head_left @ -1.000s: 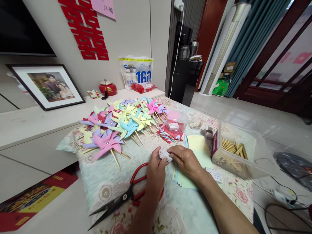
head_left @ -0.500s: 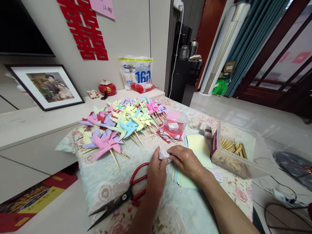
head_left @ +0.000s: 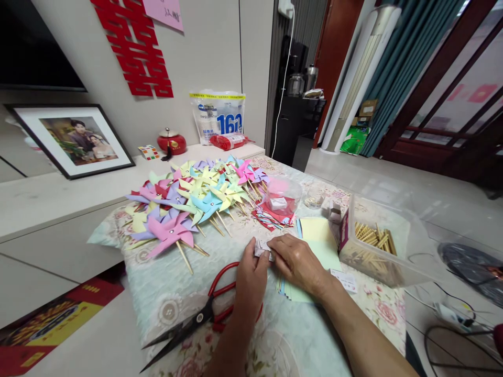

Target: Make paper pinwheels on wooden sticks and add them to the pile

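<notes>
Well, both hands [head_left: 253, 272] [head_left: 296, 257] hold a straight-edged cardboard box [head_left: 262, 247].

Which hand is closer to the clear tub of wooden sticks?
Right. The right hand is at the small white box, on the side toward the clear tub; the left hand grips that box from the other side, farther from the tub.

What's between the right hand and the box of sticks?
Between the right hand and clear box, the head view shows pale paper sheets and a small white item.
</notes>
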A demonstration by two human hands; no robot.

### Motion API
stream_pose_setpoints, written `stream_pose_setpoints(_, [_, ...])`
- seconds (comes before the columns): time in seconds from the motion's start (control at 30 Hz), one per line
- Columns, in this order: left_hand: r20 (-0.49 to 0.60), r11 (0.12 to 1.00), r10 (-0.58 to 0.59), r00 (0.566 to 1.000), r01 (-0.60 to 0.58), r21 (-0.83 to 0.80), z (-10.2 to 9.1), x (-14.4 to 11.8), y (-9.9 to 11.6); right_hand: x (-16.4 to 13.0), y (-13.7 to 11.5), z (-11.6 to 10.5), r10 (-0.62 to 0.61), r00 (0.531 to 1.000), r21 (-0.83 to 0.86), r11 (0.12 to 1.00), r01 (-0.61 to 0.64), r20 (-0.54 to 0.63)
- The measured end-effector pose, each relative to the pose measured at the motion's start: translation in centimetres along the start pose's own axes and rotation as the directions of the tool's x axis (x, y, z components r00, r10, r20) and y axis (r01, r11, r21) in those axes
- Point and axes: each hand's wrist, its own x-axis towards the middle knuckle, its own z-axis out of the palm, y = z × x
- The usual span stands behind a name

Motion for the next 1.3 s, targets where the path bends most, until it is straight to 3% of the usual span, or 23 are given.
stream_pose_setpoints(0.17, [-0.003, 0.972, -0.047, 0.999, 0.045, -0.232, 0.6, 0.1, -0.3, -0.1, 0.4, 0.4, -0.017, 0.999, 0.027, 0.999, 0.018, -0.04])
stream_pose_setpoints(0.37, [-0.003, 0.941, -0.068, 0.998, 0.063, -0.334, 0.8, 0.0, 0.1, -0.1, 0.6, 0.6, -0.02, 0.999, 0.012, 1.0, 0.02, -0.03])
stream_pose_setpoints(0.9, [0.018, 0.913, -0.092, 0.996, 0.091, -0.398, 0.9, -0.4, 1.1, 0.1, 0.6, 1.0, -0.008, 0.995, -0.002, 1.0, 0.008, -0.099])
stream_pose_setpoints(1.3, [-0.004, 0.95, -0.066, 0.998, 0.062, -0.305, 1.1, -0.6, 0.9, 0.1, 0.8, 1.1, 0.053, 0.991, 0.042, 0.998, -0.049, -0.12])
